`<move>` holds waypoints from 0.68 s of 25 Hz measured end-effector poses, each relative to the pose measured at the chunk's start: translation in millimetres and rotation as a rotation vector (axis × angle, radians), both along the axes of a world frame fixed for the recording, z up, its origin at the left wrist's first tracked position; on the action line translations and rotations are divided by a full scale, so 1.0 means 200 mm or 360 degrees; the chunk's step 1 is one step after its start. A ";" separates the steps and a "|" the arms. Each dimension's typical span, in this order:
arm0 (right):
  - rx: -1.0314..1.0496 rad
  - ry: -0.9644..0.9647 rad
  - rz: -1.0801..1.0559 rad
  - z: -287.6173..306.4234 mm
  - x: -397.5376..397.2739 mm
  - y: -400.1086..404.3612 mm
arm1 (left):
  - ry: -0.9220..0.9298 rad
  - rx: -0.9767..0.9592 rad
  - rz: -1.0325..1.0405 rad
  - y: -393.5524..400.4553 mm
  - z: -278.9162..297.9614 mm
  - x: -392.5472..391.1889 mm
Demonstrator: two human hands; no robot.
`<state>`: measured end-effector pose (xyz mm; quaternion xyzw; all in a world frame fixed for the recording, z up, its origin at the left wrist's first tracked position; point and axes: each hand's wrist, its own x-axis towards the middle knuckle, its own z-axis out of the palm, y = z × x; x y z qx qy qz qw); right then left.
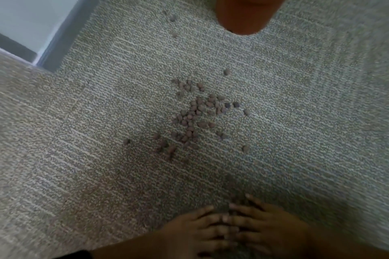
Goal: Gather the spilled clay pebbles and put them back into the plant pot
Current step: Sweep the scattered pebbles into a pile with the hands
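One terracotta plant pot (248, 4) stands on the carpet (84, 153) at its far edge, filled to the rim with clay pebbles too many and too blurred to count. One main scatter of spilled clay pebbles (195, 113) lies mid-carpet, several dozen of them; the exact number cannot be told. About ten single strays lie apart from it: two toward the pot (173, 18), one at the far side of the scatter (227, 71), the others along its left, right and near sides. Two hands show at the near edge: left hand (195, 231), right hand (271, 227).
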<state>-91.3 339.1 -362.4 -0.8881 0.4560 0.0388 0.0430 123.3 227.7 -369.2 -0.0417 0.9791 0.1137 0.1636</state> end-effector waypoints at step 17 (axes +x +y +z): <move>-0.0037 0.0261 0.0177 0.26 -0.15 0.10 | 0.0469 -0.0187 -0.0513 -0.44 0.10 0.01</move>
